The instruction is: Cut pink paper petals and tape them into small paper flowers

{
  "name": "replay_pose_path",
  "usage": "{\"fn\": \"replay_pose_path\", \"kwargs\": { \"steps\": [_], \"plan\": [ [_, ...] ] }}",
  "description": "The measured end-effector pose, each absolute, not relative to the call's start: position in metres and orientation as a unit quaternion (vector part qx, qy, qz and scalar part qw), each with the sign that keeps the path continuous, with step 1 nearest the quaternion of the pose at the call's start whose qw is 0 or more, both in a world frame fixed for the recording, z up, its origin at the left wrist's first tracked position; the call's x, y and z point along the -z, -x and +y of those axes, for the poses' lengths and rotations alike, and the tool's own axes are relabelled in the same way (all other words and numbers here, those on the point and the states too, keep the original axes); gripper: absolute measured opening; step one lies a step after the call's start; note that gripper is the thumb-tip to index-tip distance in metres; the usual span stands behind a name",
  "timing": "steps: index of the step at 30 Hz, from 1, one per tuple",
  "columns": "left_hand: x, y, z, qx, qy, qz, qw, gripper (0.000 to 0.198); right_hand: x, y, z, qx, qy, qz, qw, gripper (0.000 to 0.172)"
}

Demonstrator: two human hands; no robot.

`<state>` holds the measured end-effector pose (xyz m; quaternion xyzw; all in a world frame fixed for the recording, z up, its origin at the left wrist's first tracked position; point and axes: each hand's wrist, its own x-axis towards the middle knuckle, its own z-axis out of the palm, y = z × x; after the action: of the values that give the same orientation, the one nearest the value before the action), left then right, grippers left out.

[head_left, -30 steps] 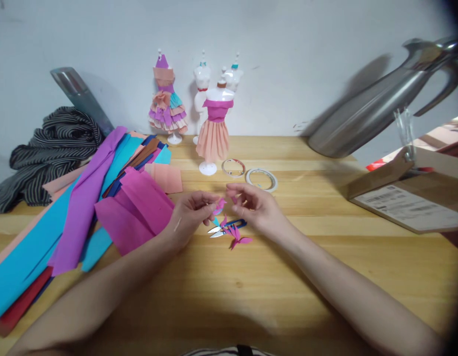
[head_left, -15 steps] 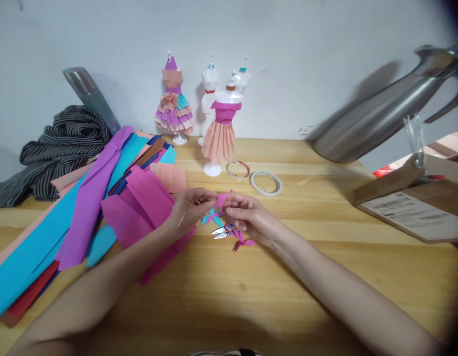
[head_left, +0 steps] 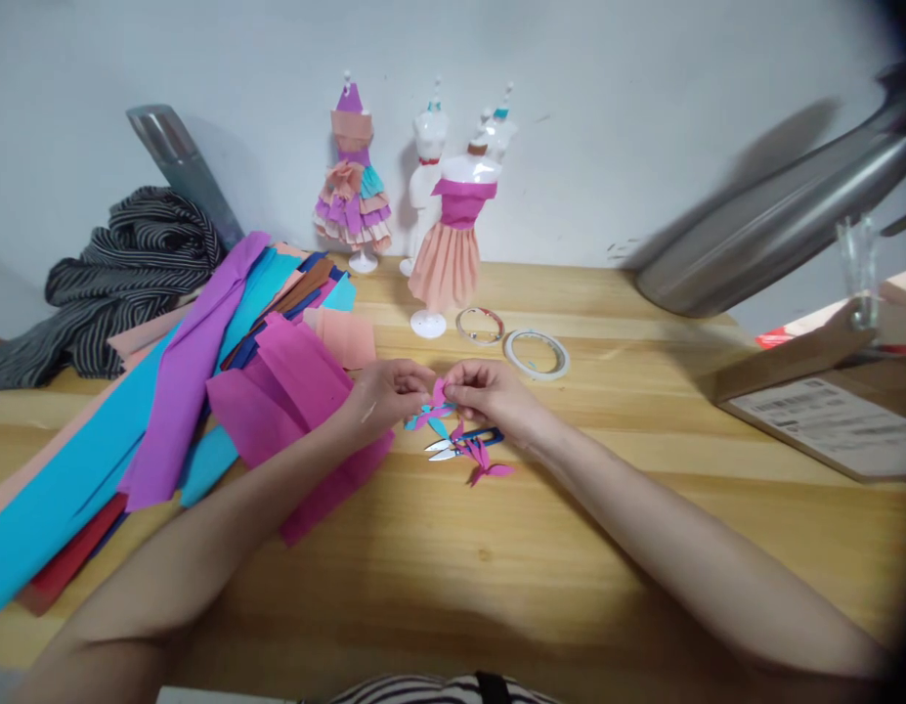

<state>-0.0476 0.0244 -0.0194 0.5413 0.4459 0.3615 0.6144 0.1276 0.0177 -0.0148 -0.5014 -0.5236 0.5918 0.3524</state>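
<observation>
Between my hands is a small pink paper piece (head_left: pixel 439 393). My right hand (head_left: pixel 493 399) pinches it between thumb and fingertips. My left hand (head_left: pixel 394 396) is closed in a pinch at its left side, fingertips against the same piece. Just below lie blue and purple paper scraps (head_left: pixel 429 420). Thread snips (head_left: pixel 463 444) with blue handles rest on the table, blades pointing left. Several twisted pink scraps (head_left: pixel 486 467) lie beside and partly over the snips.
Coloured crepe paper sheets (head_left: pixel 151 391) are heaped at left, near a striped cloth (head_left: pixel 137 264). Several mini mannequins stand behind, one in a pink-and-peach dress (head_left: pixel 453 244). Two tape rings (head_left: pixel 537 354) lie in the middle. A cardboard box (head_left: pixel 826 411) and a metal jug (head_left: pixel 753 215) are at right.
My right hand has turned and closed into a pinch on the pink piece, uncovering the snips' handles. The view has shifted slightly.
</observation>
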Motion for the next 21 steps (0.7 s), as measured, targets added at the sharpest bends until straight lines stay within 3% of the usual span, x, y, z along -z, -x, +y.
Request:
{"fn": "replay_pose_path", "kwargs": {
  "steps": [5, 9, 13, 21],
  "plan": [
    [0.016, 0.052, 0.025, -0.313, -0.492, 0.464, 0.667, 0.039, 0.015, -0.126, 0.017, -0.601, 0.482, -0.538, 0.342, 0.020],
    [0.012, 0.050, 0.024, -0.291, -0.484, 0.465, 0.682, 0.023, 0.014, -0.124, 0.018, -0.591, 0.479, -0.550, 0.344, 0.019],
    [0.012, 0.042, 0.023, -0.315, -0.484, 0.510, 0.638, 0.009, 0.015, -0.123, 0.017, -0.577, 0.482, -0.561, 0.346, 0.019],
    [0.029, 0.040, 0.025, -0.353, -0.572, 0.505, 0.541, 0.006, 0.030, -0.127, 0.019, -0.509, 0.523, -0.602, 0.326, 0.016]
  ]
}}
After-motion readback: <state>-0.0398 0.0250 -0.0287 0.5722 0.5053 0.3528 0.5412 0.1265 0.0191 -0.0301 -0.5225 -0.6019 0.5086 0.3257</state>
